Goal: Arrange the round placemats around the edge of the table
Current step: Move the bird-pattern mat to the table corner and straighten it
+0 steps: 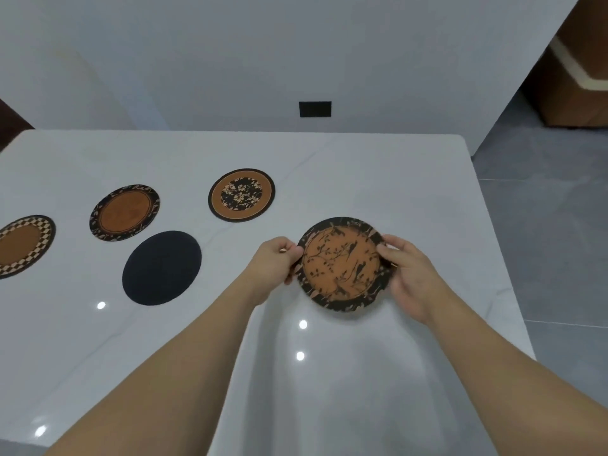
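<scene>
Both hands, left hand (274, 263) at nine o'clock and right hand (409, 274) at three, pinch fingers on the bird-patterned placemat (342, 264) rim above the white desk (362, 373), near its right edge.

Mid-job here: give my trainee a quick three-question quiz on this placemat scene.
1. True or false: both hands grip the bird-pattern placemat.
2. How many placemats lie flat on the table, untouched?
3. Which placemat has no pattern showing? A) the plain dark placemat B) the checkered placemat C) the flower-centre placemat

Key:
1. True. The left hand and right hand hold opposite edges.
2. Four: the three above and the leaf-border placemat.
3. A
</scene>
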`<action>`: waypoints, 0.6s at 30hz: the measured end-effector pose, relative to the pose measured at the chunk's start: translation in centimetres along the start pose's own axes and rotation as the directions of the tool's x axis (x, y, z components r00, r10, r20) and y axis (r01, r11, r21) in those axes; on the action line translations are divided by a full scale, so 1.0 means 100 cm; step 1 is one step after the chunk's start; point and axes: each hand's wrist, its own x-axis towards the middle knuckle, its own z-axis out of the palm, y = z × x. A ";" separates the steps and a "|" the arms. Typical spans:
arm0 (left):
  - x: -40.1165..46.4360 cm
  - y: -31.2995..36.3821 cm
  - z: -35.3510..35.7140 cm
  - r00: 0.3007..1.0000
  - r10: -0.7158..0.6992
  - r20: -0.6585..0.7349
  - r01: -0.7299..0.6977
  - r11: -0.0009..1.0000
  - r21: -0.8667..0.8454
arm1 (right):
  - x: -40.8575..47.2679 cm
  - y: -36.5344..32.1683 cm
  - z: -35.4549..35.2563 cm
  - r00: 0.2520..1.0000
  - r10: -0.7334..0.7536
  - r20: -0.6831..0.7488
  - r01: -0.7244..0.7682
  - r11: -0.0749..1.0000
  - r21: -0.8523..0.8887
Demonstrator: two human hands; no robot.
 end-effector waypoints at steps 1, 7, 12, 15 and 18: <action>0.007 0.007 0.013 1.000 0.005 -0.003 -0.005 1.000 -0.020 | 0.002 -0.005 -0.011 1.000 0.003 -0.008 -0.002 0.999 0.037; 0.047 0.041 0.093 0.997 0.065 0.032 -0.064 0.998 -0.020 | 0.016 -0.028 -0.070 0.927 -0.298 -0.230 0.202 0.910 -0.362; 0.085 0.065 0.168 0.972 0.237 0.002 -0.233 0.953 0.192 | 0.046 -0.044 -0.120 0.720 -0.640 -0.266 0.268 0.611 -0.745; 0.106 0.058 0.195 0.933 0.360 -0.014 -0.290 0.775 0.561 | 0.064 -0.037 -0.152 0.647 -0.735 -0.200 0.107 0.348 -0.931; 0.110 0.040 0.211 0.848 0.529 0.000 -0.341 0.546 0.765 | 0.075 -0.023 -0.168 0.590 -0.762 -0.268 0.073 0.381 -0.922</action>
